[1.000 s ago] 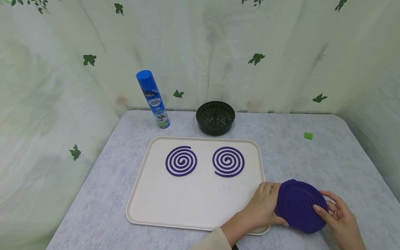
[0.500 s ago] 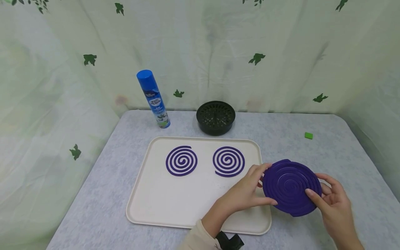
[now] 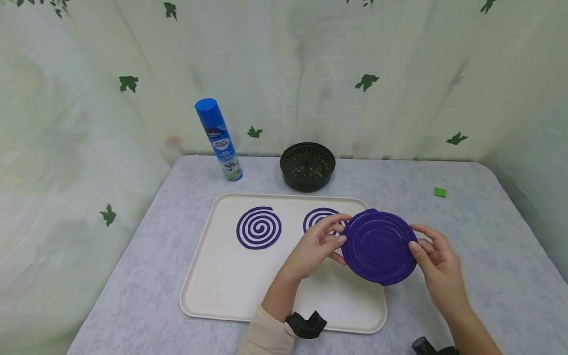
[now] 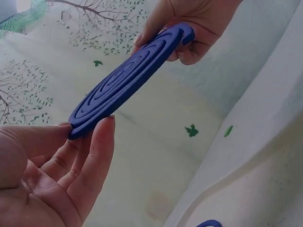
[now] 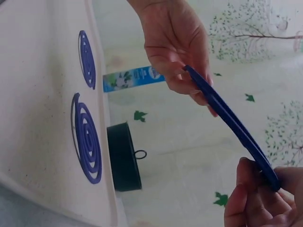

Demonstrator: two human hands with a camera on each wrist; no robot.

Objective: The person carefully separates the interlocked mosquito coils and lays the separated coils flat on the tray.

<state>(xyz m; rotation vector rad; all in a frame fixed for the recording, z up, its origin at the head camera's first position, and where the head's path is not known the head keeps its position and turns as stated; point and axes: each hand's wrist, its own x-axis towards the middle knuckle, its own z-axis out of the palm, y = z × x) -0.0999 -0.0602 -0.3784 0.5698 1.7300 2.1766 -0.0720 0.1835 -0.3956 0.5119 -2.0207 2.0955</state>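
A purple mosquito coil disc (image 3: 379, 249), its spiral windings packed close with an end tab at top and bottom, is held in the air over the tray's right edge. My left hand (image 3: 312, 251) pinches its left rim between thumb and fingers. On the opposite rim, my right hand (image 3: 439, 261) grips with the thumb on the face and fingers behind. The left wrist view shows the coil disc (image 4: 125, 78) tilted between both hands. Two single purple coils lie on the white tray (image 3: 239, 296): a left one (image 3: 259, 228) and a right one (image 5: 87, 137), partly covered by my left hand in the head view.
A blue spray can (image 3: 219, 140) stands at the back left of the table. Behind the tray sits a round black coil holder (image 3: 307, 170). A small green piece (image 3: 440, 192) lies at the back right. Printed curtains hang around the table.
Both hands have lifted the coil disc and carried it left, from beside the tray to over its right edge. My left hand now covers part of the right coil.
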